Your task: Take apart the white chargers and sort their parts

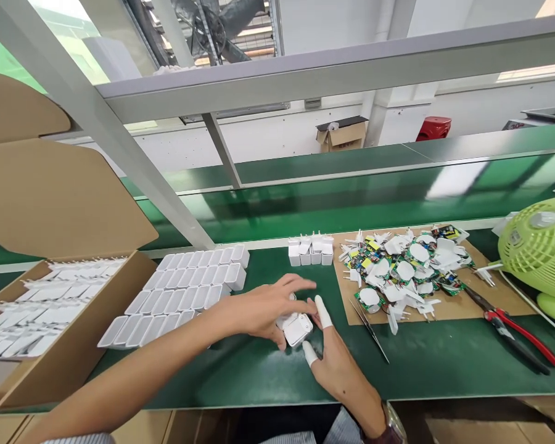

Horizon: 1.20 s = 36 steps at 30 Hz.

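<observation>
Left hand (266,308) spread over white casings (298,331); right hand (335,367) spread beside them, 2 finger covers (324,312) on

So the desk (240,379) is dark green and a bit shiny, with a pale strip running along the back. Cardboard box (87,339) at the left end, flap up, then four rows of white cases (185,277) lined up right beside it. A little cluster of white cases with plug pins (311,250) sits near the back edge. Right of that there's a flat cardboard sheet (453,308) under a messy heap of circuit boards and plugs (404,270). Tweezers (372,333) and red-and-black pliers (513,330) lie half on the sheet, half on the green (handles toward the front edge). Lime fan (541,253) at the far right.
</observation>
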### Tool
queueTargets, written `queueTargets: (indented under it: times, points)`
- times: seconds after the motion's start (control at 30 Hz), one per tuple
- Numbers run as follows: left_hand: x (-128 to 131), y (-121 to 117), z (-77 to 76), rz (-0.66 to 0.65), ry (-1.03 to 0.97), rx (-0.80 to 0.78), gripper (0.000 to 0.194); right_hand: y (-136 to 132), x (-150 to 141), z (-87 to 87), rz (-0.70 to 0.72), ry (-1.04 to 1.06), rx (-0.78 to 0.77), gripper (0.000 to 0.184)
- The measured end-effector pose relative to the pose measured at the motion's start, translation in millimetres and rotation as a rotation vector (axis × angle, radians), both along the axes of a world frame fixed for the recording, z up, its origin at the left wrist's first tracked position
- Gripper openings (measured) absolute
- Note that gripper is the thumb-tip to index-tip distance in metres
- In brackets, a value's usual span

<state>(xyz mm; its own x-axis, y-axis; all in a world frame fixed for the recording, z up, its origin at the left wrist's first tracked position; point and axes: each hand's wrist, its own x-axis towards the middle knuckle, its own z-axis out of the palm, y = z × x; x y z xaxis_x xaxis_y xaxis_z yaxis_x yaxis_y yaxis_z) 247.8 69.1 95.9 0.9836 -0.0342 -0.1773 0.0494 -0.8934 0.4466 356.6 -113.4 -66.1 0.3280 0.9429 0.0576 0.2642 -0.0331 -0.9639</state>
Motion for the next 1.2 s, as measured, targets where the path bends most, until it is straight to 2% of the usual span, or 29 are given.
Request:
queueTargets:
  times: [0.07, 0.13, 0.2, 0.37, 0.43, 0.53, 0.63, 0.77, 0.87, 1.0, 1.1, 1.2]
  points:
    - [-9.5, -1.3, 0.4, 0.120, -0.025, 0.022, 0.119, -0.7, 2.8, 7.2, 0.052, 0.006, -0.021, 0.103]
    - [-22.7, -4.1, -3.3, 0.286, -0.026, -0.012, 0.137, 0.6, 5.4, 15.5, 0.098, 0.004, -0.036, 0.107]
    - [-35.0, -10.6, -12.3, 0.410, -0.009, -0.072, 0.143, 3.7, 6.4, 23.5, 0.123, -0.017, -0.051, 0.109]
    - [-46.1, -35.4, -45.9, 0.551, -0.071, -0.157, 0.152, 10.5, 2.7, 31.1, 0.180, -0.041, -0.031, 0.110]
    - [-45.3, -42.4, -56.0, 0.592, -0.119, -0.148, 0.150, 10.2, 1.1, 29.4, 0.189, -0.035, -0.044, 0.108]
    - [-43.8, -47.7, -63.4, 0.603, -0.180, -0.076, 0.139, 8.6, 0.2, 26.5, 0.195, -0.054, -0.059, 0.105]
    - [-43.4, -49.1, -63.6, 0.585, -0.190, -0.026, 0.137, 7.4, -0.4, 24.5, 0.214, -0.088, -0.080, 0.104]
    - [-47.2, -50.0, -61.6, 0.598, -0.155, -0.056, 0.143, 6.7, -3.1, 21.5, 0.220, -0.137, -0.073, 0.108]
    - [-54.6, -54.8, -67.2, 0.665, -0.177, -0.179, 0.137, 6.6, -6.7, 20.2, 0.209, -0.154, -0.067, 0.112]
    - [-62.5, -68.9, -87.2, 0.747, -0.331, -0.411, 0.118, 7.6, -12.1, 20.3, 0.219, -0.166, -0.060, 0.113]
    - [-59.0, -79.4, -99.7, 0.787, -0.486, -0.545, 0.111, 9.0, -14.6, 19.2, 0.215, -0.177, -0.028, 0.112]
    - [-50.1, -85.9, -102.6, 0.804, -0.564, -0.656, 0.113, 9.2, -15.5, 16.8, 0.221, -0.208, -0.013, 0.115]
